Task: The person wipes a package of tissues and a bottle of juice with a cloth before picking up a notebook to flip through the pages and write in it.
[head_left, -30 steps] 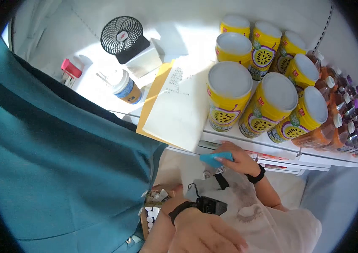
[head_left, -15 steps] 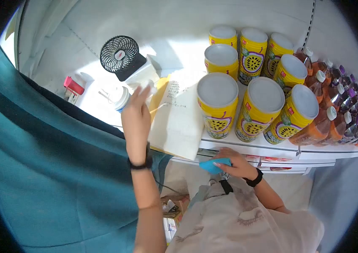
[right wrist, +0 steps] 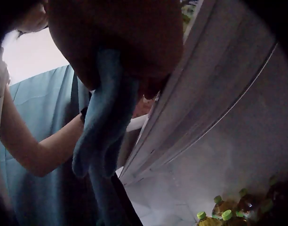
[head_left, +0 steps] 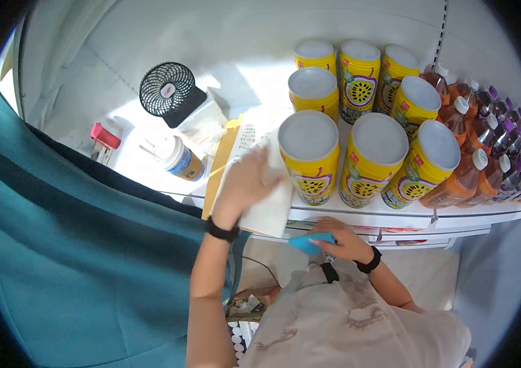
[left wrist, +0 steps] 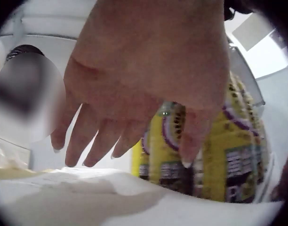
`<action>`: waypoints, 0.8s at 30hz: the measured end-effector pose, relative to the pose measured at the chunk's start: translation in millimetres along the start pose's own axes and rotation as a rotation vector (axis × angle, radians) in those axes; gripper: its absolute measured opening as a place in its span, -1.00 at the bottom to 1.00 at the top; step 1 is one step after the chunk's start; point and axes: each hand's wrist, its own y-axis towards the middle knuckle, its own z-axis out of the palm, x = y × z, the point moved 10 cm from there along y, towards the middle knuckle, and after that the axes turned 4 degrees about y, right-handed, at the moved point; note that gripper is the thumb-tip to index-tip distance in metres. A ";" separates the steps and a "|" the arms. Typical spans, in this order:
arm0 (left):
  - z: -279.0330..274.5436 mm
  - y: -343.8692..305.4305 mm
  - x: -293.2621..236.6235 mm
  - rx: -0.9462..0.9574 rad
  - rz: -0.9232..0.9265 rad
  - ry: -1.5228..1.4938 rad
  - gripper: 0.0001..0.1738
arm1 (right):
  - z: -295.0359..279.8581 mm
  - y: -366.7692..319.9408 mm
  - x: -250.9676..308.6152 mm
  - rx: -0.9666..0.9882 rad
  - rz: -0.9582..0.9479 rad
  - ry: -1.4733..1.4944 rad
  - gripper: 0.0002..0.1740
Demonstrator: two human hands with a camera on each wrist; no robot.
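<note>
My left hand [head_left: 249,183] is over the notebook [head_left: 269,214], whose open page has handwriting near the top. In the left wrist view, the fingers of this hand [left wrist: 148,66] are spread and point down close above the white page, with nothing in the palm. At the shelf's front edge, my right hand [head_left: 349,242] holds a folded blue cloth [head_left: 308,243]. The right wrist view shows this cloth [right wrist: 106,103] hanging down from the hand in soft folds. Large yellow cans [head_left: 310,162] with pale lids stand just right of the notebook.
On the shelf's left are a paper cup [head_left: 185,164] with a lid, a black fan [head_left: 167,92] on a white box and a red-topped item [head_left: 106,136]. Several drink bottles [head_left: 456,178] crowd the right end. A teal curtain [head_left: 101,264] hangs at left.
My left hand has risen from low in front of the body to beside the cup, then moved right over the notebook. The right hand keeps the blue cloth at the shelf edge.
</note>
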 end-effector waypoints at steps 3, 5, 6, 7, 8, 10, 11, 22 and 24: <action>20.7 -26.9 -41.1 -0.031 0.109 0.323 -0.09 | 1.0 2.0 0.0 0.021 -0.014 0.021 -0.75; 39.4 -30.5 -40.2 0.032 0.055 0.325 -0.07 | 1.0 2.6 0.2 0.018 0.002 0.019 -0.75; 47.5 -32.3 -39.2 0.063 0.029 0.325 -0.06 | 0.4 2.8 0.7 0.016 0.011 0.017 -0.76; 50.7 -35.8 -40.8 0.065 0.014 0.303 -0.06 | 0.0 3.2 1.8 0.020 0.016 0.029 -0.76; 48.8 -39.4 -44.6 0.035 -0.010 0.318 -0.09 | -0.5 3.8 3.0 0.023 0.021 0.042 -0.76; 45.5 -48.2 -53.0 -0.024 -0.061 0.348 -0.13 | 0.4 4.9 2.3 0.036 0.039 0.056 -0.77; 51.2 -50.7 -51.6 -0.101 -0.100 0.395 -0.16 | 1.0 4.9 0.7 0.044 0.050 0.056 -0.77; 48.2 -72.4 -41.1 -0.429 -0.286 0.577 -0.32 | 2.4 4.6 -1.1 0.066 0.042 0.040 -0.76; 44.9 -76.1 -33.2 -0.408 -0.302 0.480 -0.30 | 3.1 2.0 -7.0 0.092 0.092 0.065 -0.73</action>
